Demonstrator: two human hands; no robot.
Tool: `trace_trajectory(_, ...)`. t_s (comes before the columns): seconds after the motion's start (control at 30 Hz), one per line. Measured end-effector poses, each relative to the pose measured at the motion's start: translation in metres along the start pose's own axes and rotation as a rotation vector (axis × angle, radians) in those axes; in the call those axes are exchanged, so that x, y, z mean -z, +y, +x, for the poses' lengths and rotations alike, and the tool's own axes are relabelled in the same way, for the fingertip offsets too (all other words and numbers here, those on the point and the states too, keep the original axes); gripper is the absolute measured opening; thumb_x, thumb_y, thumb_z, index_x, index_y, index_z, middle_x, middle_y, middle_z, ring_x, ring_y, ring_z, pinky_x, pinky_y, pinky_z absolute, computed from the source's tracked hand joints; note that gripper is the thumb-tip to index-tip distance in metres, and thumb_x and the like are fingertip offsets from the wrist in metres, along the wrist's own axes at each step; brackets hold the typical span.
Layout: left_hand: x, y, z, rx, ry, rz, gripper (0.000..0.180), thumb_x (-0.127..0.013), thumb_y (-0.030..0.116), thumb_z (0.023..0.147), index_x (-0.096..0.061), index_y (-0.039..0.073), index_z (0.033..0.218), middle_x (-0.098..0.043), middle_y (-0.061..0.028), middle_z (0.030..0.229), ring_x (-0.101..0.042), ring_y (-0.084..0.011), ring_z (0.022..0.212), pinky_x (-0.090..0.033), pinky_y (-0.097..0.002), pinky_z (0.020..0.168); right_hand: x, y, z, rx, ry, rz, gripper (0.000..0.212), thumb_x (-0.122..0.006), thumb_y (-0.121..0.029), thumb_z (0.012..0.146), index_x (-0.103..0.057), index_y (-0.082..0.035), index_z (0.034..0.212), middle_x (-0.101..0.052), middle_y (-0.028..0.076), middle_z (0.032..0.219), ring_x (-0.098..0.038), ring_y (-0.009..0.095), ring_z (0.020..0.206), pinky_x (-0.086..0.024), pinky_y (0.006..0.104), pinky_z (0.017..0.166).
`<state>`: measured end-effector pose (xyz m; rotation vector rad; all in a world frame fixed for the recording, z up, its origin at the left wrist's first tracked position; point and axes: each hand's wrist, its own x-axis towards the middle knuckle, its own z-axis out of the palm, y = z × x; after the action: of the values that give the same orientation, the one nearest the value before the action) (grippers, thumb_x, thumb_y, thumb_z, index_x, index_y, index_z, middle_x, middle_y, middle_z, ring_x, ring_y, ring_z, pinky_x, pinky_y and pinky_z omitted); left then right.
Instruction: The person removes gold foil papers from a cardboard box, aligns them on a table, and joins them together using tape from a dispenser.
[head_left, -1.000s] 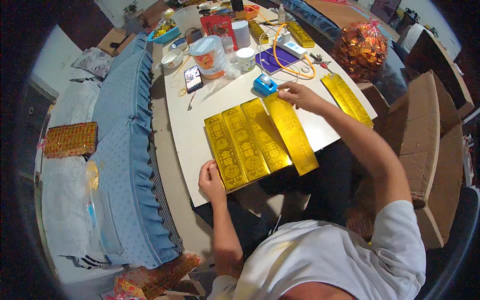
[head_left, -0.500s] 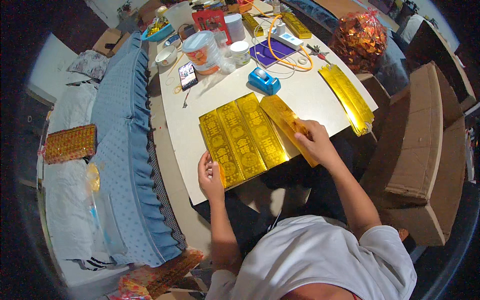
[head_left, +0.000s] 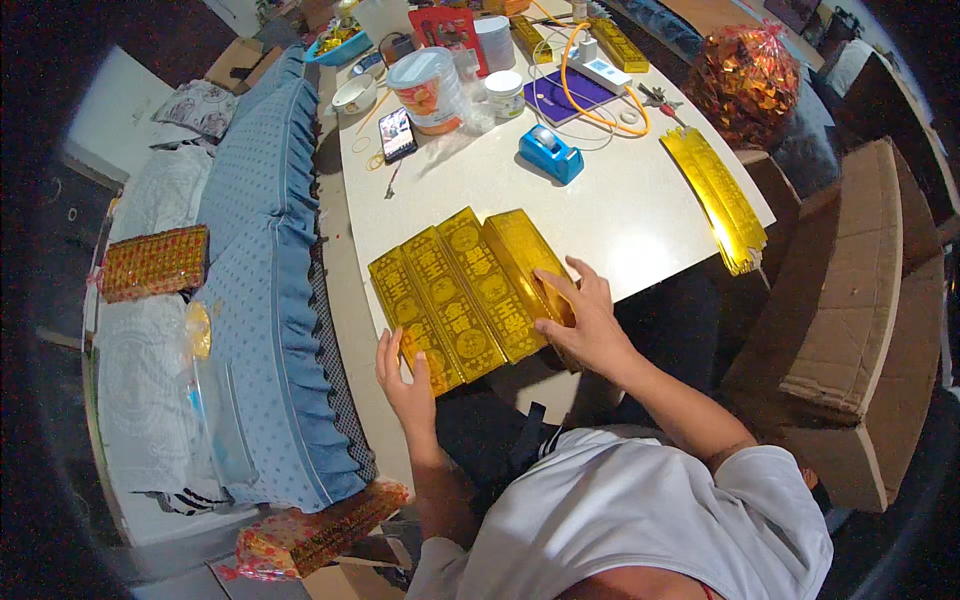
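Gold foil sheets (head_left: 460,290) on table edge (head_left: 640,220), right hand (head_left: 585,320) flat on top, left hand (head_left: 405,380) open at near corner.

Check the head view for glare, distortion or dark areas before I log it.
Head view: glare on the gold foil sheets and the white table; fisheye bends the table edge and the cardboard boxes; black vignette rings the rim; both hands look sharp.
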<state>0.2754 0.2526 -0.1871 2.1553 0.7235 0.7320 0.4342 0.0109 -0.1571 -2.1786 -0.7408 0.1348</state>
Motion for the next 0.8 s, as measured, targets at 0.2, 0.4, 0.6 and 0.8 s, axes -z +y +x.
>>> trace_trajectory(0.2, -0.004, 0.04, -0.001, -0.161, -0.111, 0.36, 0.062, -0.073, 0.025, 0.08, -0.054, 0.013, 0.137, -0.036, -0.0167, 0.153, -0.031, -0.0359, 0.141, -0.019, -0.0511, 0.116, -0.003, 0.008, 0.023, 0.068, 0.183, -0.3, 0.068, -0.076, -0.034, 0.078, -0.051, -0.013, 0.137, -0.03, 0.028, 0.146, -0.035, 0.047, 0.129, -0.031, 0.0567, 0.103)
trace_trajectory(0.4, -0.017, 0.06, -0.007, -0.157, -0.243, 0.616, 0.077, -0.076, 0.042, 0.074, -0.049, 0.021, 0.143, -0.028, -0.0164, 0.157, -0.021, -0.0366, 0.147, -0.006, -0.0621, 0.116, -0.012, -0.016, -0.005, 0.265, 0.029, -0.242, 0.076, -0.075, -0.041, 0.077, -0.045, -0.008, 0.138, -0.036, 0.026, 0.144, -0.037, 0.043, 0.129, -0.03, 0.0553, 0.104)
trace_trajectory(0.6, -0.016, 0.054, -0.008, -0.156, -0.337, 0.6, 0.084, -0.077, 0.045, 0.073, -0.044, 0.022, 0.146, -0.027, -0.0154, 0.158, -0.019, -0.0354, 0.148, -0.004, -0.0588, 0.117, -0.027, -0.021, -0.022, 0.323, -0.077, -0.244, 0.077, -0.074, -0.043, 0.077, -0.046, -0.005, 0.137, -0.042, 0.025, 0.139, -0.041, 0.04, 0.127, -0.031, 0.0511, 0.104)
trace_trajectory(0.8, -0.015, 0.042, -0.006, -0.224, -0.348, 0.574, 0.083, -0.073, 0.053, 0.076, -0.044, 0.019, 0.146, -0.029, -0.0156, 0.157, -0.02, -0.0363, 0.147, -0.008, -0.0551, 0.118, -0.003, -0.019, -0.02, 0.272, 0.014, -0.198, 0.077, -0.075, -0.037, 0.077, -0.044, -0.005, 0.139, -0.039, 0.025, 0.141, -0.039, 0.04, 0.128, -0.028, 0.0528, 0.105)
